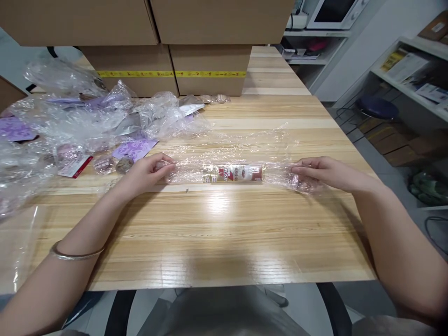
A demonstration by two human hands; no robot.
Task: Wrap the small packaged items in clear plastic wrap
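A coffee stick packet [234, 173] marked NESCAFÉ, red, white and gold, lies lengthwise on the wooden table. Clear plastic film [245, 144] covers it and spreads out behind it and to both sides. The film's left end is pinched between the thumb and fingers of my left hand [149, 171], which wears a bangle at the wrist. On the other side, my right hand [320, 171] grips the right end of the same film, where it is bunched up. The packet sits between my two hands, and neither touches it directly.
Crumpled clear wrap [87, 121] heaps at the left, with purple cards [135, 148], a red-and-white card [75, 167] and small round pieces among it. Stacked cardboard boxes [210, 65] with yellow tape stand at the back. The table's front edge [227, 283] is near me.
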